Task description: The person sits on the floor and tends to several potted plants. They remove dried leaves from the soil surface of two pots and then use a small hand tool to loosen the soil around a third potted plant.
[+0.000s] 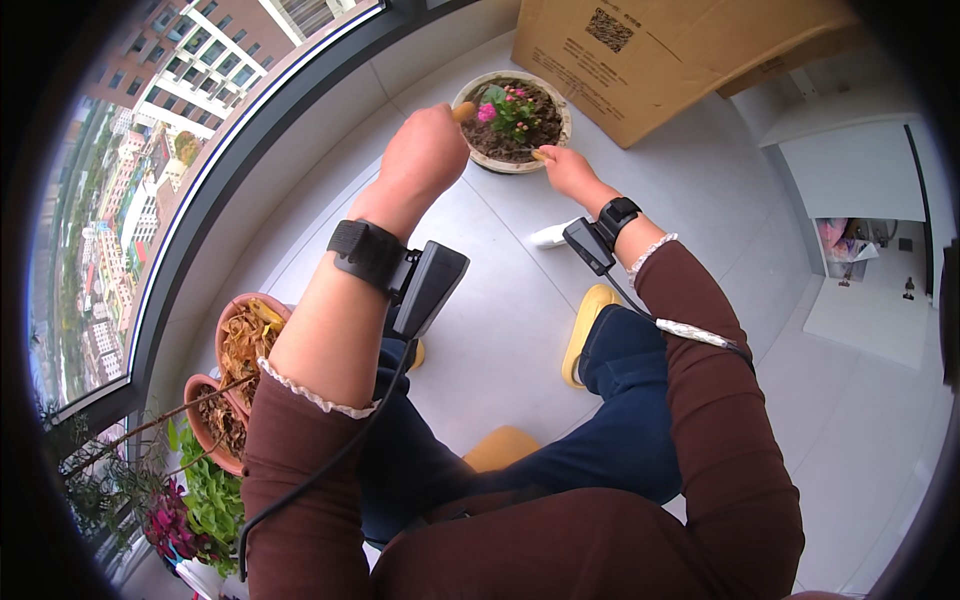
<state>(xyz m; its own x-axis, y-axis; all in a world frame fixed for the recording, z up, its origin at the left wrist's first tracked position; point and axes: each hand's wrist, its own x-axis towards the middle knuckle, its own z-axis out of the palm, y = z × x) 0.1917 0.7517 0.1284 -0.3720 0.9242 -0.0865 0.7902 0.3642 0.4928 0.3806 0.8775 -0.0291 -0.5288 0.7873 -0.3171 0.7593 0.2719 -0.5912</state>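
Observation:
A round pale flower pot (504,166) filled with brown soil (549,112) stands on the tiled floor before me. Pink flowers and buds top a small green plant (517,120) in its middle. My left hand (429,150) grips a wooden handle (463,112) over the pot's left rim; the tool's working end cannot be made out. At the near right rim, my right hand (571,174) holds a thinner tool with a wooden handle (540,155), its metal part reaching over the soil.
Behind the pot, on the right, stands a large cardboard box (645,67). Terracotta pots (201,431) with dry leaves and a leafy green plant (206,502) are close to my left arm. A window frame (217,142) curves along the left. A white cabinet (855,180) stands right.

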